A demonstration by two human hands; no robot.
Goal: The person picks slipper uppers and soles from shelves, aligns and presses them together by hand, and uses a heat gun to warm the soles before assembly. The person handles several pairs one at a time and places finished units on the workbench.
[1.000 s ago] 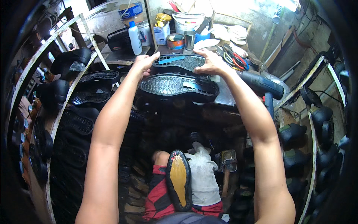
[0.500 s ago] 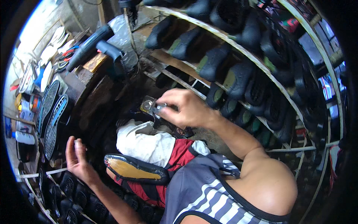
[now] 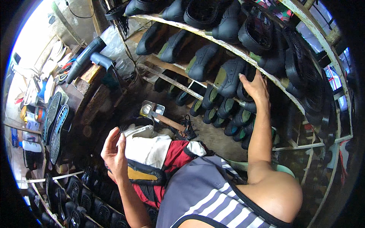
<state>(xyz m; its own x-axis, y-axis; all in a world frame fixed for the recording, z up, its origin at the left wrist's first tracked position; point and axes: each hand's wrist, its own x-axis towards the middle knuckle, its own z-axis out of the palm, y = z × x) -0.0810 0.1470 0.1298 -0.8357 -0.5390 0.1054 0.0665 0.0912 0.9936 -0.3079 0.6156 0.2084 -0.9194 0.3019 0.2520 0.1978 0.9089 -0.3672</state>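
Black soles line the rack; right hand (image 3: 255,88) rests its half-open grip on one sole (image 3: 227,78). Left hand (image 3: 114,152) hangs open, empty, beside a lap shoe (image 3: 146,173).

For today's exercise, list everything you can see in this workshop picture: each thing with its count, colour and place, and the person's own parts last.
Shoes on the rack: many, black, slatted shelves at upper right.
Hammer: one, wooden handle, on the floor at centre.
Heat gun: one, dark blue-grey, bench at upper left.
Soles: two, dark, bench at left.
White cloth: one, on the lap.
Shoe on the lap: one, black with yellow insole.
Left hand: open, beside the lap shoe.
Right hand: on a racked shoe.
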